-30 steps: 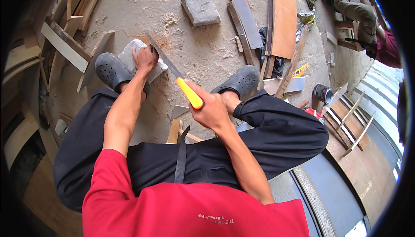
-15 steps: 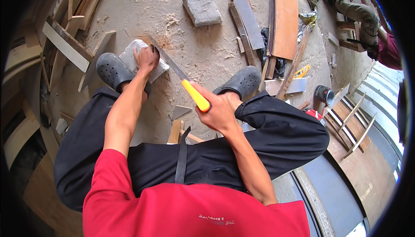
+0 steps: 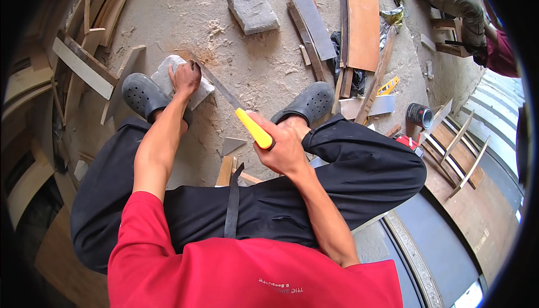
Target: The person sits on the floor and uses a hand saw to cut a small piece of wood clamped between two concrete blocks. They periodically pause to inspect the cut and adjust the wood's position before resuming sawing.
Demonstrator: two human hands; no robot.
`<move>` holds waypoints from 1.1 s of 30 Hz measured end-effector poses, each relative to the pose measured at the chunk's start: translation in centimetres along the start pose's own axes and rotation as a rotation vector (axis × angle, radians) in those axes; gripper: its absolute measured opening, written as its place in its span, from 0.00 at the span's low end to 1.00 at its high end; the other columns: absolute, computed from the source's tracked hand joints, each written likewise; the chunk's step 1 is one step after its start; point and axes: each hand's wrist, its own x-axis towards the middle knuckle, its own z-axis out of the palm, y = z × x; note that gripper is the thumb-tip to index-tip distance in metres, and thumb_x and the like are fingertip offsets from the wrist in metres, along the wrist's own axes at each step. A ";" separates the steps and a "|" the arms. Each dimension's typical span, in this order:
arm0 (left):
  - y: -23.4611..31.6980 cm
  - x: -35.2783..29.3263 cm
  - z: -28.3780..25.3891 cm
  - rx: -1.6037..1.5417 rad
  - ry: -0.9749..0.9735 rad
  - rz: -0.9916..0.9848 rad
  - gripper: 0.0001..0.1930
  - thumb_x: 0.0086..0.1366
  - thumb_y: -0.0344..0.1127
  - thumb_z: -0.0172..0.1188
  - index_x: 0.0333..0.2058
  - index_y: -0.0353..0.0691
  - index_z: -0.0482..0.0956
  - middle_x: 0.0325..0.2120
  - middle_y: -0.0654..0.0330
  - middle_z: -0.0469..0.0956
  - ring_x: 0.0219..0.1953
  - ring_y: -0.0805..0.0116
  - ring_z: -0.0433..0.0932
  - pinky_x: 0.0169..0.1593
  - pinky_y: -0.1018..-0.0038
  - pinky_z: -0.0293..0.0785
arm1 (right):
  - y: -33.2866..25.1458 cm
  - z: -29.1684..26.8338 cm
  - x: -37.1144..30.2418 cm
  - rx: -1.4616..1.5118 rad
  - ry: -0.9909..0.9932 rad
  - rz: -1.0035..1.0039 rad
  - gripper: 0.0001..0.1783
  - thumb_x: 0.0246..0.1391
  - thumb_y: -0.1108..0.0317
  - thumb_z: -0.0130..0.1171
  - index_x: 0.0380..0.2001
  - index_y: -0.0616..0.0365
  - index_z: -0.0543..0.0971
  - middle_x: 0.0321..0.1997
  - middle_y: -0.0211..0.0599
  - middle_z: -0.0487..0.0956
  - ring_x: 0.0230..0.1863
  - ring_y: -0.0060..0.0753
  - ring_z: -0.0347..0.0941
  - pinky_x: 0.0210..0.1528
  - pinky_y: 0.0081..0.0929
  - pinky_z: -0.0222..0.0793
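Note:
My right hand (image 3: 282, 146) is closed round the yellow handle (image 3: 254, 129) of a handsaw. Its thin metal blade (image 3: 220, 87) slants away to the far left, passing close beside my left hand (image 3: 186, 78). That hand is bent down over a pale, rough concrete block (image 3: 163, 72) on the ground, with its fingers curled. A small dark edge shows at its fingertips against the blade; what it holds there is mostly hidden. Reddish sawdust (image 3: 206, 56) lies around the blade's far end. My grey clogs (image 3: 145, 94) stand either side, the left one against the block.
A second concrete block (image 3: 252, 7) lies farther out. Planks and boards (image 3: 362, 24) are stacked to the right, near an open can (image 3: 419, 115). Curved wooden pieces (image 3: 33, 89) crowd the left side. Another person's leg (image 3: 463, 10) shows at far right.
The saw and my right hand have drawn back slightly toward me. My left hand stays on the block. The whole view has shifted a little.

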 end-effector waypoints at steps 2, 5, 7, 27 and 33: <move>-0.3 -0.1 0.3 -0.014 0.013 0.007 0.23 0.67 0.48 0.39 0.40 0.41 0.81 0.38 0.48 0.81 0.50 0.54 0.75 0.68 0.48 0.39 | -0.3 0.9 0.8 -0.023 -0.021 0.053 0.33 0.45 0.73 0.60 0.59 0.45 0.71 0.37 0.51 0.80 0.34 0.55 0.78 0.36 0.41 0.75; -1.0 0.3 0.7 0.010 0.000 0.062 0.21 0.67 0.46 0.38 0.39 0.42 0.80 0.39 0.48 0.80 0.51 0.54 0.75 0.67 0.45 0.39 | -0.6 2.0 3.2 -0.014 -0.104 0.173 0.31 0.46 0.74 0.60 0.58 0.49 0.72 0.45 0.48 0.80 0.39 0.51 0.79 0.41 0.36 0.76; -1.4 0.3 0.6 0.048 -0.049 0.109 0.20 0.68 0.45 0.37 0.39 0.42 0.79 0.40 0.49 0.80 0.51 0.54 0.75 0.67 0.43 0.39 | -1.0 1.6 1.5 0.039 -0.032 0.124 0.32 0.46 0.73 0.60 0.58 0.44 0.72 0.38 0.51 0.80 0.34 0.56 0.77 0.37 0.42 0.74; -3.6 2.4 3.3 0.098 -0.278 0.042 0.22 0.69 0.50 0.40 0.58 0.54 0.69 0.62 0.52 0.63 0.66 0.34 0.51 0.66 0.43 0.41 | 0.4 4.3 2.6 -0.062 0.052 -0.001 0.35 0.41 0.69 0.61 0.58 0.38 0.72 0.27 0.51 0.80 0.26 0.57 0.77 0.29 0.47 0.74; -5.8 1.8 6.4 -0.158 -0.171 -0.100 0.20 0.69 0.50 0.39 0.56 0.61 0.71 0.60 0.67 0.68 0.69 0.40 0.42 0.63 0.36 0.37 | 3.3 6.3 3.9 -0.034 0.027 -0.013 0.34 0.43 0.70 0.61 0.58 0.40 0.72 0.30 0.50 0.80 0.29 0.55 0.77 0.30 0.42 0.75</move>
